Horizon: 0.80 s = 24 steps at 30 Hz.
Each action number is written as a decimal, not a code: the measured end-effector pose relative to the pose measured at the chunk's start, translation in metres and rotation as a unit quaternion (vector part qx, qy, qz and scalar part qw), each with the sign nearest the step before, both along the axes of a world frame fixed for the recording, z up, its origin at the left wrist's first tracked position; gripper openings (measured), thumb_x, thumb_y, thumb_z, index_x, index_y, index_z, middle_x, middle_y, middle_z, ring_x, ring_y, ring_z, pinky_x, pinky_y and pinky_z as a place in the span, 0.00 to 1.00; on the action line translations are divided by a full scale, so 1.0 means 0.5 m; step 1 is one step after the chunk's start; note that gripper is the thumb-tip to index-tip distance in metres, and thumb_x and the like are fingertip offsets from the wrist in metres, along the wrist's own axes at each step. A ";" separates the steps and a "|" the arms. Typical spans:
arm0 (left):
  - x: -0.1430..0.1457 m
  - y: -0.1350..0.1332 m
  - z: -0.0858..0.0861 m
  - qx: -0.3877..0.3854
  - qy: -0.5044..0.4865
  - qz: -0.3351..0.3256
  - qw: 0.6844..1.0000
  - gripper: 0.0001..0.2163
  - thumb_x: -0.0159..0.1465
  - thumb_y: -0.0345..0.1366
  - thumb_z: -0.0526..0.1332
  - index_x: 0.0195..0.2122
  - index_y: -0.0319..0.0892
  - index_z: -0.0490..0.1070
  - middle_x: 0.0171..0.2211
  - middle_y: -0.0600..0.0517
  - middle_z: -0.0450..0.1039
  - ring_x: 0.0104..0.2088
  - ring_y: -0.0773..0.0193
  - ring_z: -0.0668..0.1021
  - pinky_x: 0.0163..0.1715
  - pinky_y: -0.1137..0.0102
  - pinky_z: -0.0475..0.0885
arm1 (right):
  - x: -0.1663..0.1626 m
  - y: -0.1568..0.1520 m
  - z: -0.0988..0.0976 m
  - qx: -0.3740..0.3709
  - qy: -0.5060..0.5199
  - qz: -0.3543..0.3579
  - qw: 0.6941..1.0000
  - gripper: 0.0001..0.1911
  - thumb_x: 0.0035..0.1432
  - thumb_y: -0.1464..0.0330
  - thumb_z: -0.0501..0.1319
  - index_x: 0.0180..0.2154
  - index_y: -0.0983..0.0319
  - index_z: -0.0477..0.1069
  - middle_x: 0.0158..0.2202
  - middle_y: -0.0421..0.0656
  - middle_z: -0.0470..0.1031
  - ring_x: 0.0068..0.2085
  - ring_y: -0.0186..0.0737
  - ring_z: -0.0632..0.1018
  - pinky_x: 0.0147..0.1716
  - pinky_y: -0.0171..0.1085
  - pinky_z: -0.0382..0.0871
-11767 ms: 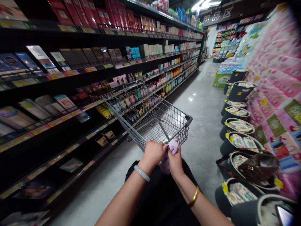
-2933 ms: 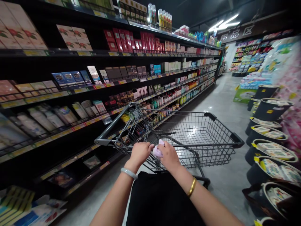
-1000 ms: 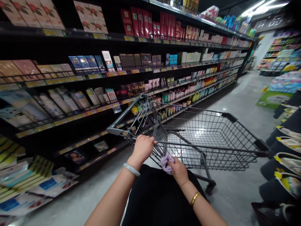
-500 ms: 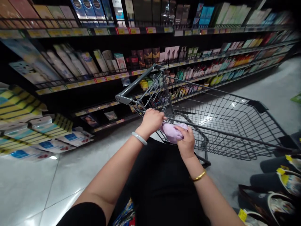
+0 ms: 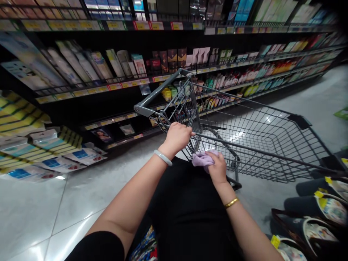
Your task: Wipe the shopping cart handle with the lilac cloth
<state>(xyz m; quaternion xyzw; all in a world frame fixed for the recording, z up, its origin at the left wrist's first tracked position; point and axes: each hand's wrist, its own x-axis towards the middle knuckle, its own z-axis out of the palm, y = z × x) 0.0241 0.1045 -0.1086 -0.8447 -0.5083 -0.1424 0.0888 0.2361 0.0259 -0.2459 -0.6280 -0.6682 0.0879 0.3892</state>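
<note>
Seemingly mid-wipe: our left grip (image 5: 178, 137) curled round rim of cart (image 5: 244, 146); our right grip (image 5: 217, 166) pinching lilac cloth (image 5: 200, 159), twelve o'clock, beside cart's near side. Next move, we judge, calls for working cloth toward three o'clock.

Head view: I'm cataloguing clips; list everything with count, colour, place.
cart: one, dark grey, centre right
cloth: one, lilac, beside cart
shelving: one run, black, beyond cart
boxes and bottles: many, mixed colours, shelved
labels: many, mostly yellow, on shelving
packages: several, white-yellow, left
buckets: several, dark grey, lower right
tags: several, yellow, on buckets
strap: one, brown, by buckets
floor: one, grey, below
bangles: two, pale and gold, on wrists
clothing: some, mostly black, bottom
left hand: one, bare, on cart
right hand: one, bare, holding cloth
</note>
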 end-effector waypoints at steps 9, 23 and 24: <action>0.000 -0.004 0.006 -0.004 0.002 0.002 1.000 0.11 0.67 0.35 0.55 0.33 0.39 0.76 0.30 0.46 0.76 0.35 0.57 0.76 0.42 0.61 0.60 | -0.109 0.073 0.240 0.158 -0.145 0.064 0.975 0.22 0.60 0.73 0.55 0.55 0.55 0.72 0.61 0.48 0.60 0.60 0.47 0.65 0.59 0.47 0.61; -0.002 -0.005 0.001 0.006 -0.002 0.007 1.000 0.15 0.69 0.43 0.55 0.34 0.39 0.75 0.31 0.45 0.77 0.37 0.56 0.77 0.42 0.61 0.59 | -0.007 0.054 0.228 -0.003 -0.204 -0.062 0.977 0.21 0.54 0.70 0.58 0.51 0.57 0.72 0.47 0.50 0.66 0.46 0.51 0.69 0.50 0.49 0.62; -0.002 -0.005 0.002 0.007 -0.001 0.008 1.000 0.15 0.69 0.43 0.55 0.34 0.39 0.75 0.31 0.45 0.77 0.37 0.56 0.77 0.42 0.61 0.59 | -0.029 0.057 0.232 -0.009 -0.204 -0.055 0.977 0.21 0.54 0.69 0.58 0.51 0.57 0.72 0.47 0.51 0.66 0.47 0.51 0.69 0.50 0.49 0.61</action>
